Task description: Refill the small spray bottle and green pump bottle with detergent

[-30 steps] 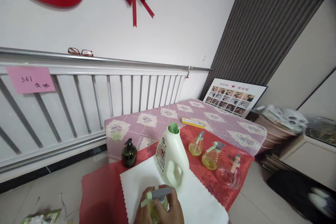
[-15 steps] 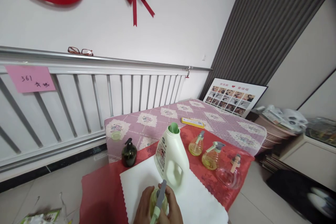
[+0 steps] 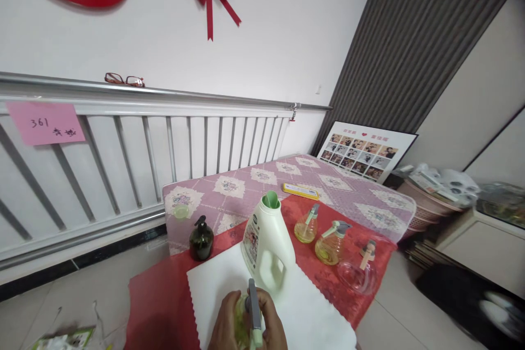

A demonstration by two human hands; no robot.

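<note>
At the bottom centre, my left hand (image 3: pixel 223 321) wraps around the left side of a clear spray bottle (image 3: pixel 241 321) with yellow-green liquid inside. My right hand (image 3: pixel 274 318) closes round the bottle's grey and pale green spray head (image 3: pixel 255 306) from the right. Some fingertips are hidden behind the bottle and its head. Just beyond my hands stands a large pale green detergent jug (image 3: pixel 274 240) on a white cloth (image 3: pixel 213 284). Its mouth holds a green cap or spout piece (image 3: pixel 271 199).
On the red cloth (image 3: pixel 324 281) to the right stand spray bottles (image 3: pixel 307 229), (image 3: pixel 328 250) with yellow liquid and a pink one (image 3: pixel 356 276). A dark pump bottle (image 3: pixel 201 241) and green lid (image 3: pixel 181 211) are left. A yellow box (image 3: pixel 301 191) lies behind.
The spray head has turned anticlockwise in view; its near end swung from left to right. My right hand has shifted slightly with it. The jug and other bottles stay put.
</note>
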